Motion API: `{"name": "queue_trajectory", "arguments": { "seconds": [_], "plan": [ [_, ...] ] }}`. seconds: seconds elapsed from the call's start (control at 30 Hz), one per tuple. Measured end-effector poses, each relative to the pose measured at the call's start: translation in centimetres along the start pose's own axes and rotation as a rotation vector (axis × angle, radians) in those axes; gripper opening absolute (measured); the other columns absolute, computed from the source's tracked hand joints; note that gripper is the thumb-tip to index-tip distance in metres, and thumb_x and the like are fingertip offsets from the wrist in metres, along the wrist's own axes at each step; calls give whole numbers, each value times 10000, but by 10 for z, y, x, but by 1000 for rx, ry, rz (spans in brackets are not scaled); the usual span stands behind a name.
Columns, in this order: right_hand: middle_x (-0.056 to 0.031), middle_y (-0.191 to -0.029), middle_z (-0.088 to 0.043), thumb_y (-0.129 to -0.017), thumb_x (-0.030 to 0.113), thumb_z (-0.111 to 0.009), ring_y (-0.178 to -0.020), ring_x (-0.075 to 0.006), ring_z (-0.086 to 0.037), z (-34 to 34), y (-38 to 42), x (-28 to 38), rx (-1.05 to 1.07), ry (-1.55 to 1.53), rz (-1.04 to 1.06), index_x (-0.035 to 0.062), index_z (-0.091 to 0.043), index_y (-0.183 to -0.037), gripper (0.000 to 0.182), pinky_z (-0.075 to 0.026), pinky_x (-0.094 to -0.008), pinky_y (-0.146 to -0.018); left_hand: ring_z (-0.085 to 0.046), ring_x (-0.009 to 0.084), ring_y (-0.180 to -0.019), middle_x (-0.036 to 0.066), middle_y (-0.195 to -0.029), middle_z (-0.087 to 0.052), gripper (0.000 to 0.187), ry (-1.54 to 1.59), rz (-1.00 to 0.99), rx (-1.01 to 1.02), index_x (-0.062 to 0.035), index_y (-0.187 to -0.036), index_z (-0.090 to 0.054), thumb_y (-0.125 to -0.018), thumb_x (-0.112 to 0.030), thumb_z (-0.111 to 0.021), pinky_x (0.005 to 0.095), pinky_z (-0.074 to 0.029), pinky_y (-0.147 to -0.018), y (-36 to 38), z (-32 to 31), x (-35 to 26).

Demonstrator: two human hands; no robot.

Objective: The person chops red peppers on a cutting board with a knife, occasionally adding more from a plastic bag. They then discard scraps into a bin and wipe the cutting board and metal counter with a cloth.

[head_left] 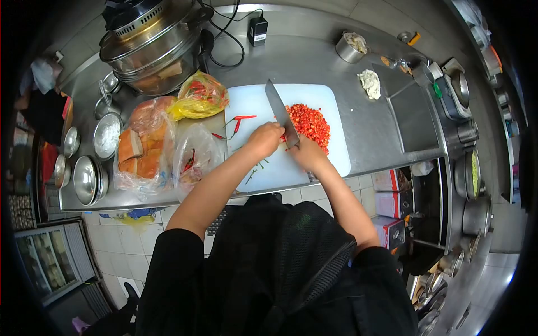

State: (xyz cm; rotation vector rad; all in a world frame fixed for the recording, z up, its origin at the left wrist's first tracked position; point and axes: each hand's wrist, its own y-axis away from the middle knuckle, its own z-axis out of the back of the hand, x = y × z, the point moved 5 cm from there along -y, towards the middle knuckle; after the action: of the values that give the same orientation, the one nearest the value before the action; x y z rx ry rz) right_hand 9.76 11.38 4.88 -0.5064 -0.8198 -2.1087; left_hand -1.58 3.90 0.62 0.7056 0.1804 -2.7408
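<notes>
The board (246, 98) lies at the near edge of the desk (367, 137), about midway along it. The right hand (308, 155) has its fingers curled round the handle of the knife (279, 109), whose blade points toward the desk's far edge. The left hand (266, 139) is just left of the blade, its fingers bent inward and close to the steel; bits of red show at their tips, but whether they grip a chilli cannot be told.

The chopped chillies (308, 126) are heaped on the board right of the knife, partly behind the right hand. Whole chillies (241, 119) lie at the board's left edge, and green stems (255, 169) are scattered near its near left corner.

A yellow bag (196, 99) of chillies sits by the board's far left corner. Left of the board, toward the near edge, a clear bag (204, 143) has red chilli in it; beside that are bagged brown blocks (150, 163). Bowls (87, 179) stand at the desk's left end, a large pot (148, 78) near its far left corner. A white lump (369, 84) lies near the sink (414, 117) at the right end.
</notes>
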Motion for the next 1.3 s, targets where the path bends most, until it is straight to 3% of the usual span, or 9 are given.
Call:
{"name": "queue_trajectory", "arguments": {
  "seconds": [0.23, 0.43, 0.5, 0.53, 0.77, 0.9, 1.1, 1.17, 1.3],
  "plan": [
    [-224, -701, -649, -899, 171, -473, -522, -309, -640, 6, -1, 2, -21, 39, 5, -85, -550, -1051, 308, -521, -427, -564, -587, 306, -1020, 124, -997, -619, 83, -13, -17, -49, -28, -883, -636, -822, -18, -581, 412, -501, -878, 8, -4, -1],
    [-206, -736, -659, -869, 150, -520, -512, -288, -637, 34, 9, 29, 259, 75, -64, -68, -537, -1095, 314, -518, -406, -517, -601, 317, -976, 135, -968, -621, 81, -35, -9, -92, -19, -881, -637, -815, -28, -590, 417, -508, -845, 2, -8, -2],
    [-221, -736, -664, -911, 200, -497, -526, -308, -647, 25, 15, 27, 181, 101, -58, -52, -564, -1076, 309, -528, -421, -557, -606, 326, -947, 142, -943, -620, 87, -47, -41, -147, -15, -884, -638, -814, -66, -635, 419, -508, -823, 3, -9, 1],
    [-234, -753, -664, -893, 168, -510, -536, -312, -653, -1, -7, -8, -44, 171, 39, -48, -568, -1072, 286, -530, -418, -546, -607, 327, -945, 142, -938, -620, 85, -51, -37, -124, -16, -884, -638, -813, -62, -632, 420, -510, -820, 2, -10, 2],
    [-254, -789, -665, -884, 150, -524, -558, -317, -658, 30, 15, 26, 157, 105, -62, -62, -568, -1070, 286, -533, -425, -566, -602, 324, -946, 137, -923, -621, 63, -42, -98, -211, -19, -856, -631, -814, -66, -627, 423, -505, -819, 2, -14, 4],
    [-260, -791, -661, -889, 151, -520, -539, -316, -652, 10, -4, 4, -13, 77, 4, -60, -576, -1073, 286, -531, -418, -537, -600, 322, -951, 136, -925, -621, 58, -43, -35, -104, -22, -848, -628, -813, -68, -630, 422, -504, -821, -2, -8, 0],
    [-250, -806, -668, -880, 185, -559, -596, -331, -665, 17, 15, 26, 201, 101, -42, -57, -589, -1084, 317, -534, -427, -614, -603, 315, -955, 129, -934, -624, 56, -51, -44, -140, -29, -852, -632, -811, -68, -633, 416, -501, -832, 3, -11, 3],
    [-233, -782, -667, -884, 171, -549, -574, -326, -660, -5, -10, -9, -21, 89, 31, -56, -584, -1094, 312, -534, -415, -583, -600, 311, -994, 138, -985, -630, 109, -36, -13, -49, -25, -869, -654, -809, -21, -562, 420, -505, -860, 2, -7, 0],
    [-234, -757, -664, -873, 147, -547, -544, -300, -655, 22, 2, 15, 148, 43, -29, -76, -551, -1140, 348, -526, -406, -564, -601, 314, -986, 139, -979, -630, 111, -38, -31, -48, -24, -868, -656, -802, -21, -567, 427, -505, -853, 0, -8, 2]
  ]
}}
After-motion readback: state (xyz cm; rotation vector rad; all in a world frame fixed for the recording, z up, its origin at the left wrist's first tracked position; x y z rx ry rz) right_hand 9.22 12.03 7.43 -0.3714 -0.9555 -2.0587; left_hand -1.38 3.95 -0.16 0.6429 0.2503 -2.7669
